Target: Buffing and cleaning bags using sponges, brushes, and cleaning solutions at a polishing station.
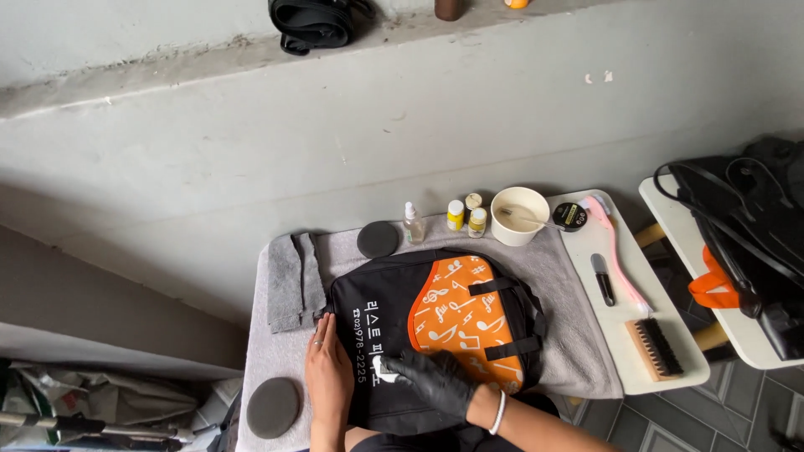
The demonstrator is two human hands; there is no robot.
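Right hand [435,381] in a black glove, nearest the lens, pinches a small white pad [387,369] against the black fabric backpack with the orange music-note panel [435,322]. Fingers closed on the pad, pressed onto the bag's lower left face, beside the white lettering. Left hand [327,368] is bare, ring on one finger, lies flat and open on the bag's left edge, grasping nothing, just pinning it.

Backpack lies face-up, centred on a grey towel [553,276] over a small white table [624,351]. Judging by the slump: soft, light, no frame, will shift and wrinkle under rubbing. Best held by flattening a palm beside the worked spot, or by the black straps across the orange panel.

Around it: folded grey cloth [293,280] at left, two dark round sponges [272,406] [378,238], clear spray bottle [412,224], small yellow jars [466,216], white cup [519,215], pink brush [615,251], wooden bristle brush [655,347] at right.
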